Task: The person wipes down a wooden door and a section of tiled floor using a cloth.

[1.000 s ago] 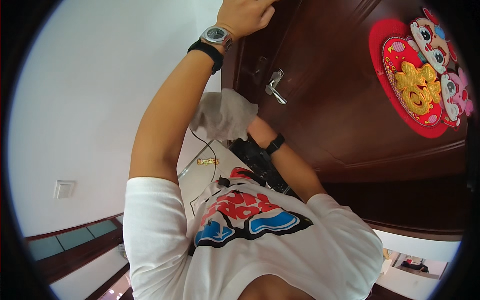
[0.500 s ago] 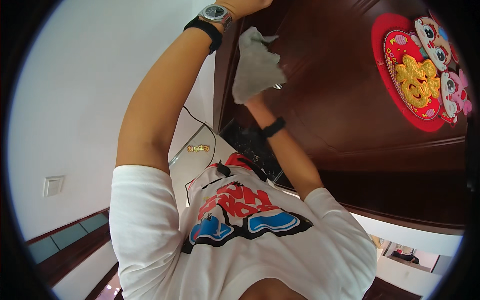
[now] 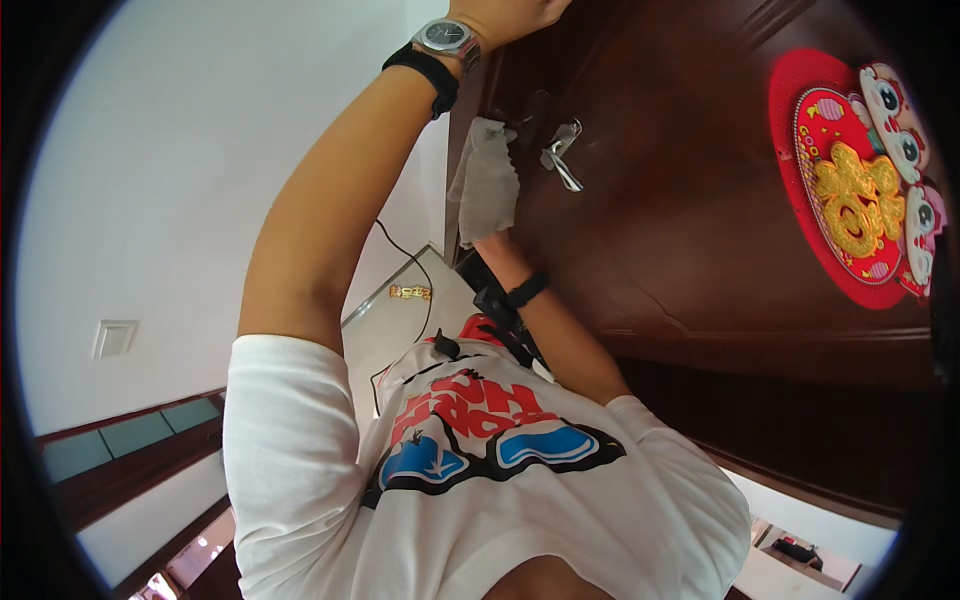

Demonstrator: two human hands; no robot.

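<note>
A damp-looking grey cloth (image 3: 487,185) lies over my right hand (image 3: 490,243), which presses it against the edge of the dark brown door (image 3: 660,220). Only the heel of that hand and the wrist with a black band show; the cloth hides the fingers. Just right of the cloth is the silver door handle (image 3: 563,157), uncovered. My left hand (image 3: 510,15) is raised high by the door's upper part, with a watch (image 3: 445,37) and a black band on its wrist. The top edge of the head view cuts off most of its fingers.
A round red decoration with gold and cartoon figures (image 3: 850,190) hangs on the door. To the left stands a white wall with a light switch (image 3: 115,339). A black cable (image 3: 425,275) runs down near the floor.
My right hand has moved the cloth left, off the handle and onto the door's edge, so the handle now shows. My left hand stays raised; the whole view has shifted a little.
</note>
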